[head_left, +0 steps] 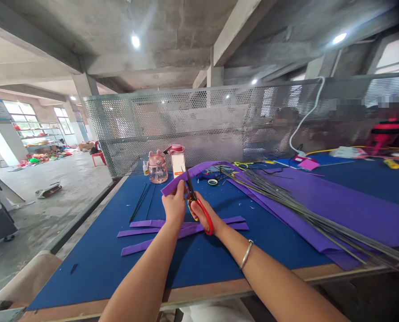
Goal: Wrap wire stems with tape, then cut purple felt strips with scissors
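My left hand (174,203) pinches the near end of a long purple strip (199,169), which arches away over the table to the right. In my right hand (202,212) is a pair of scissors (209,219) with red handles and dark blades. The blades point up and stand right beside the strip, close to my left fingers; whether they touch it I cannot tell. Beneath my hands several cut purple strips (137,248) lie on the blue table top (95,268). Under the long strip, a roll of tape (213,182) rests on the table.
Large purple sheets (340,201) with a bundle of thin wires (296,203) across them cover the right side. A pink bear-shaped bottle (157,167) and a white box (178,165) stand at the back. Behind them rises a perforated metal screen (172,112). Dark thin rods (141,203) lie left.
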The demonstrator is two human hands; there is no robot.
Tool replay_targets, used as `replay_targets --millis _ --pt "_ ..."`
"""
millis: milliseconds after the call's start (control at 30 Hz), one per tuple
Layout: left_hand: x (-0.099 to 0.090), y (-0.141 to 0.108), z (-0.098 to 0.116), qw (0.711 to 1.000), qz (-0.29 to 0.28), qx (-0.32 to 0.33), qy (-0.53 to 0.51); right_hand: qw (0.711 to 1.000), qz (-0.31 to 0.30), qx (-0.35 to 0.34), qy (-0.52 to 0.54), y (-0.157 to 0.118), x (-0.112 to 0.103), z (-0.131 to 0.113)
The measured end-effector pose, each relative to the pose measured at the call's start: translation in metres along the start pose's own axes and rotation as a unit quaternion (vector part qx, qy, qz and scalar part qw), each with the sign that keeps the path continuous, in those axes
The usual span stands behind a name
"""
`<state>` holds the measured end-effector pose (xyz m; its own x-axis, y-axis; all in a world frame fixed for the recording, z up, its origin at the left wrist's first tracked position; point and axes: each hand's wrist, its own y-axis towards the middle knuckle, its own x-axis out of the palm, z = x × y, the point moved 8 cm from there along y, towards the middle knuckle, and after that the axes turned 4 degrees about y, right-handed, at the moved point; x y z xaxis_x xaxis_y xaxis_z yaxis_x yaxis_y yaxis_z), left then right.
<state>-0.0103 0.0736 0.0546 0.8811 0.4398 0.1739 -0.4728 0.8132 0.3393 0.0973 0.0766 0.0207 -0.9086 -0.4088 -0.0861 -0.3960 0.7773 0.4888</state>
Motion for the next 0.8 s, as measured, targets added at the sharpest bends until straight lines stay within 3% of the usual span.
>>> replay_targets --millis 133,300,533,800 --pt "-0.0023 0.0012 0.0009 1.000 0.009 0.009 0.021 1.000 -0.002 -0.008 -0.009 0.0003 0.0011 -0.0032" --pt "0.0019 0.0016 0.0007 0.999 -0.018 0.031 0.038 1.000 0.018 -0.007 0.004 0.0008 -0.0029 0.0002" --pt "0.0063 -0.0001 -0.0020 0.999 -0.037 -0.003 -0.004 0.995 0.043 0.023 0.088 0.0007 -0.0001 0.0002" --pt "0.0063 0.0025 -0.0071 0.999 -0.034 -0.009 -0.014 0.997 0.062 0.029 0.047 0.0001 -0.0042 0.0040"
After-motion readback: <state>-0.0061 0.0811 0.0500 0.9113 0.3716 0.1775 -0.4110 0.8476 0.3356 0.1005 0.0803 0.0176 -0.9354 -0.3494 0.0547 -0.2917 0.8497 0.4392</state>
